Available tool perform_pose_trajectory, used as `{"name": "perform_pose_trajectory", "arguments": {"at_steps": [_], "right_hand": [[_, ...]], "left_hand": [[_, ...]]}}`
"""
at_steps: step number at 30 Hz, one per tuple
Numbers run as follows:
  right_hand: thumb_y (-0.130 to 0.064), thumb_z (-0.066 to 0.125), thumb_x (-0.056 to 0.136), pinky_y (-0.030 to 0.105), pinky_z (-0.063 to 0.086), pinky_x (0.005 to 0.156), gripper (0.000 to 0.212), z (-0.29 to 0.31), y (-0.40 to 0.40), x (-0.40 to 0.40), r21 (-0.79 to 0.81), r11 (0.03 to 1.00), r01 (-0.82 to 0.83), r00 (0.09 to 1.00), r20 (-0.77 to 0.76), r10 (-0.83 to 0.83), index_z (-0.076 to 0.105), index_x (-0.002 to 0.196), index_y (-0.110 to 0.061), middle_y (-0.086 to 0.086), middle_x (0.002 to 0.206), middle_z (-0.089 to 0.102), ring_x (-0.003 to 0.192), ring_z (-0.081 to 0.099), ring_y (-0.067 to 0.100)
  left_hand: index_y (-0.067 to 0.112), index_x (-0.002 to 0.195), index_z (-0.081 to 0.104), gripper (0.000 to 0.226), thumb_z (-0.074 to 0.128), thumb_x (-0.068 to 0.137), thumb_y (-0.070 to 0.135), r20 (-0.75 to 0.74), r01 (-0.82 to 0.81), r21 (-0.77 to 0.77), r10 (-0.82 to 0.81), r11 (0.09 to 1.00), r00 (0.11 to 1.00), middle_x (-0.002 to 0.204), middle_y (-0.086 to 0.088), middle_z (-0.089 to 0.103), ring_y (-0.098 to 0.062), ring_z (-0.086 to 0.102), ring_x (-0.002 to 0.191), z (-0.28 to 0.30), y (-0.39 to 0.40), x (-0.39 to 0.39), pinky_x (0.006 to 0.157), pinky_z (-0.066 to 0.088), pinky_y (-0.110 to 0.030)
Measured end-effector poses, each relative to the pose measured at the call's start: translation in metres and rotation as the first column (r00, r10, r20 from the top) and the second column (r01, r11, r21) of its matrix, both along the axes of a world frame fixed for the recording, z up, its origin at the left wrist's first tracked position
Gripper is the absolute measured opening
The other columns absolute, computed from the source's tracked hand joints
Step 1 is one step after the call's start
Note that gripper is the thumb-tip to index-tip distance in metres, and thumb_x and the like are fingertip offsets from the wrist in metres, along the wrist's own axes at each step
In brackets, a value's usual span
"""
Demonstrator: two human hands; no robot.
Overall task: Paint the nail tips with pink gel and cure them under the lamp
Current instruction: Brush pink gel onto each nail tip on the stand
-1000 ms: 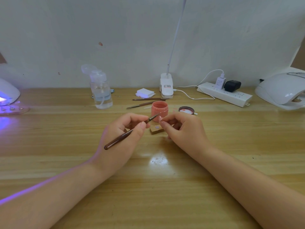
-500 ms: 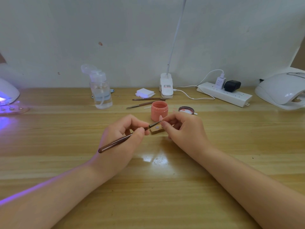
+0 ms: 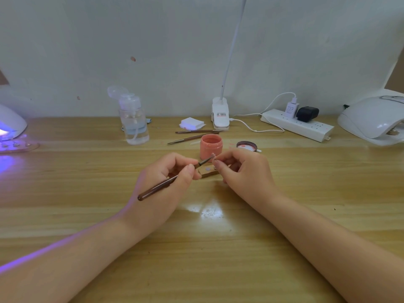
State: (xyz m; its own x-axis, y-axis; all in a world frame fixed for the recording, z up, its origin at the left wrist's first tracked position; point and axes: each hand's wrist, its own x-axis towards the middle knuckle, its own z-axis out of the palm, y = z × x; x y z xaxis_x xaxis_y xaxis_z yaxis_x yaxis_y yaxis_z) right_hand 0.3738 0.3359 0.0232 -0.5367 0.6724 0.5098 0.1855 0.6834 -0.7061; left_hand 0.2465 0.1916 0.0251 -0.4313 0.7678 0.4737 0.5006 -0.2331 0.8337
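Pink gel painting under way: left hand (image 3: 166, 182) grips brush (image 3: 168, 182), bristles touching nail tip (image 3: 213, 155) pinched by right hand (image 3: 242, 171); gel jar (image 3: 211, 146) at twelve o'clock. Next likely: steady strokes, then curing.

Place: nail-art workstation | evidence: white domed curing lamp (image 3: 371, 119) at 2 o'clock, glowing violet lamp (image 3: 11, 127) at 10, open pink gel jar (image 3: 211, 145) at 12

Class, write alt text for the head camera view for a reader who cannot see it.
At a wooden table, the left hand holds a slim brown brush to a small nail tip pinched by the right hand, before an open pink gel jar. A white curing lamp glows purple far left.
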Motion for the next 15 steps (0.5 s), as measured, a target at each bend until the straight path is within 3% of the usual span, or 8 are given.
{"name": "perform_pose_trajectory", "arguments": {"at_steps": [5,8,10,15], "right_hand": [[-0.015,0.072,0.084,0.029,0.052,0.064,0.009,-0.0001,0.0007,0.0001,-0.043,0.999,-0.002,1.0,-0.022,0.001,0.071,0.078,-0.023,-0.013,0.066,0.063,0.061,0.062,0.014],[-0.015,0.071,0.085,0.034,0.054,0.066,0.008,0.0002,0.0005,0.0003,-0.044,0.999,-0.013,1.0,-0.026,0.012,0.071,0.08,-0.022,-0.012,0.069,0.065,0.062,0.063,0.013],[-0.017,0.071,0.085,0.037,0.055,0.067,0.005,0.0002,0.0003,0.0005,-0.055,0.998,-0.018,0.999,-0.033,0.017,0.072,0.081,-0.019,-0.009,0.07,0.066,0.062,0.063,0.014],[-0.019,0.07,0.085,0.044,0.055,0.071,0.007,0.0006,0.0008,-0.0001,-0.109,0.994,0.0,0.999,-0.049,-0.005,0.071,0.079,-0.021,-0.006,0.07,0.067,0.064,0.065,0.021]], "left_hand": [[0.033,0.092,0.066,0.012,0.057,0.086,0.035,-0.009,-0.032,0.077,0.033,0.997,0.999,0.084,0.012,0.073,-0.002,0.064,0.075,0.0016,-0.0033,0.0019,0.068,0.051,-0.016],[0.033,0.098,0.067,0.013,0.059,0.092,0.025,0.012,-0.02,0.018,0.02,1.0,1.0,0.09,0.014,0.074,-0.007,0.064,0.075,0.0017,-0.0012,0.0033,0.068,0.052,-0.021],[0.033,0.091,0.069,0.017,0.06,0.092,0.019,-0.016,0.001,-0.013,-0.001,1.0,1.0,0.086,0.013,0.074,-0.009,0.066,0.077,0.0011,-0.0016,0.0027,0.066,0.052,-0.018],[0.034,0.089,0.066,0.013,0.055,0.084,0.032,0.021,-0.051,0.056,0.049,0.997,0.999,0.079,0.01,0.073,-0.005,0.066,0.077,0.0023,-0.0022,-0.0012,0.071,0.05,-0.014]]}}
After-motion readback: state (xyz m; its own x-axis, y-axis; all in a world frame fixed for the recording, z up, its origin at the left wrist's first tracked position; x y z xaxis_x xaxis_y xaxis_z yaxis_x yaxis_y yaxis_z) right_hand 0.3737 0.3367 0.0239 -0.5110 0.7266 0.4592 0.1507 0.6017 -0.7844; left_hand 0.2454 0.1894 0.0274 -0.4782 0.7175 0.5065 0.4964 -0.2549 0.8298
